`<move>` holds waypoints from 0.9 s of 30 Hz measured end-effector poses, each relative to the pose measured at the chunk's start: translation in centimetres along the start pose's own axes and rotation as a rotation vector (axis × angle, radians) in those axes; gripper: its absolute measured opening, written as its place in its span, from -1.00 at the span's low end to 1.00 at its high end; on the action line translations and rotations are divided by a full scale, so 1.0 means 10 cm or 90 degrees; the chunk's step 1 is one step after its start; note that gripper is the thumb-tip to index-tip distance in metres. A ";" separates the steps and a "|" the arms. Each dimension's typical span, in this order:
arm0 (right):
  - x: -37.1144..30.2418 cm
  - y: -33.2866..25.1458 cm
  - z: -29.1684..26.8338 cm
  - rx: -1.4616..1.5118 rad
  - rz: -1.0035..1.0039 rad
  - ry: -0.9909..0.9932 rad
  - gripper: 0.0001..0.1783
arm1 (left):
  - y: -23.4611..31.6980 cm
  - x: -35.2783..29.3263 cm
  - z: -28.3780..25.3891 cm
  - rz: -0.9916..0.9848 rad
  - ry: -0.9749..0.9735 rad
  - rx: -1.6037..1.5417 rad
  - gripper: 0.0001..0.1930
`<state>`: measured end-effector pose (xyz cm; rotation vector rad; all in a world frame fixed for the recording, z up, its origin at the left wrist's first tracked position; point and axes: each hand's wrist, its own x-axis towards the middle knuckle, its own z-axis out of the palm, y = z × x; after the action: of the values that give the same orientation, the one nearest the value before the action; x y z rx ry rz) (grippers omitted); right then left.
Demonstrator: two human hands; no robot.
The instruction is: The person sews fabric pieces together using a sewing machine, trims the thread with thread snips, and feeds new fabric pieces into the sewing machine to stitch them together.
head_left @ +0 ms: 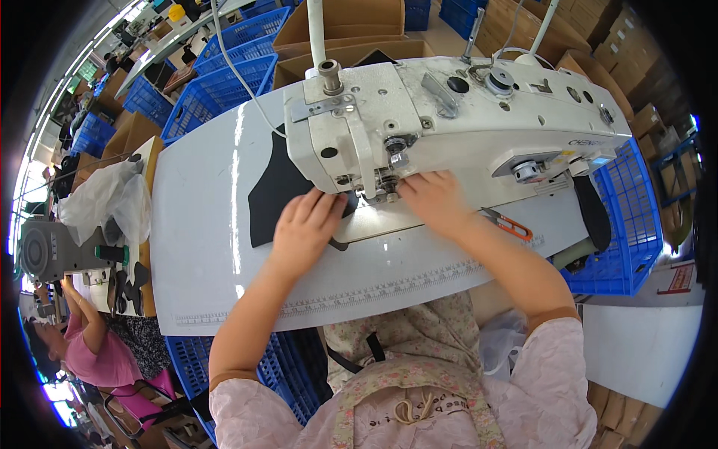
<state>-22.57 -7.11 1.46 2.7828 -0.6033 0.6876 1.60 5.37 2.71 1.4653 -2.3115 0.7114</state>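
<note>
The white sewing machine (449,112) stands across the table, its needle and presser foot area (378,187) between my hands. On the left, my left hand (307,224) has its fingers together and bent down onto black flat material beside the presser foot. A dark edge of that material (339,245) shows below the hand; the fingers hide the rest. A larger black cut piece (273,198) lies behind and left of this hand. My right hand (435,200) reaches in from the right, fingers closed at the presser foot. Whatever its fingertips hold is hidden.
Orange-handled thread snips (511,224) lie right of my right forearm. A printed ruler (359,301) runs along the table's front. Blue crates (632,217) stand right and behind, with cardboard boxes (351,22) at the back. A person in pink (101,355) works at another machine at left.
</note>
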 end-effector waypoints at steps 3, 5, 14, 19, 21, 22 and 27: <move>0.01 0.10 0.00 0.001 -0.070 -0.027 -0.81 | -0.13 -0.06 -0.08 0.058 0.004 0.045 -0.65; 0.08 0.05 -0.05 -0.024 -0.180 -0.014 -0.82 | -0.05 0.00 -0.18 0.071 -0.108 0.053 -0.70; 0.19 -0.03 -0.03 0.004 -0.319 -0.045 -0.94 | 0.21 0.24 -0.20 0.077 -0.297 -0.016 -0.89; 0.22 -0.04 -0.11 -0.003 -0.263 -0.195 -0.87 | 0.14 0.10 -0.09 0.045 -0.193 -0.055 -0.74; 0.16 0.02 -0.04 0.030 -0.243 -0.155 -0.82 | 0.14 0.08 -0.07 0.042 -0.176 -0.065 -0.73; 0.14 0.02 -0.03 0.031 -0.245 -0.156 -0.82 | 0.15 0.08 -0.07 0.047 -0.181 -0.064 -0.72; 0.15 -0.05 -0.04 0.007 -0.264 -0.180 -0.74 | 0.19 0.08 -0.07 0.052 -0.203 -0.058 -0.70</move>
<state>-21.33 -7.05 2.46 2.8999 -0.0520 0.2141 -0.41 5.83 3.18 1.5449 -2.6140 0.4087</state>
